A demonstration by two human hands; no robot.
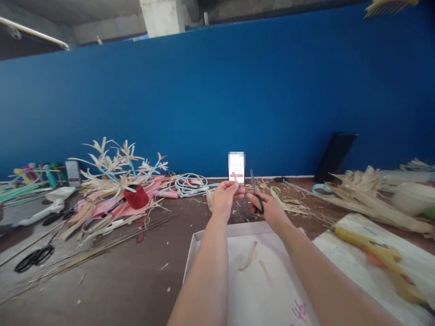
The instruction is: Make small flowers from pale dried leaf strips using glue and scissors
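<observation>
Pinched in my left hand [224, 198] is a small pale strip [235, 177] that looks like dried husk, pointing upward. My right hand [268, 207] has its fingers through the black handles of a pair of scissors [253, 181], blades up, just right of the strip and apart from it. Below my forearms lies a white box lid [244, 294] with two thin husk pieces [253, 253] in it and pink writing. Behind my left hand a lit phone [236, 163] stands upright.
Husk flowers on blue stems [125, 167] and a red tape roll [136, 197] lie left, with coiled light-blue tubing [190, 184] beside them. Right are a yellow glue gun [380, 258] on paper, dried husks [370, 194] and a black box [335, 156]. A blue wall [217, 90] closes the back.
</observation>
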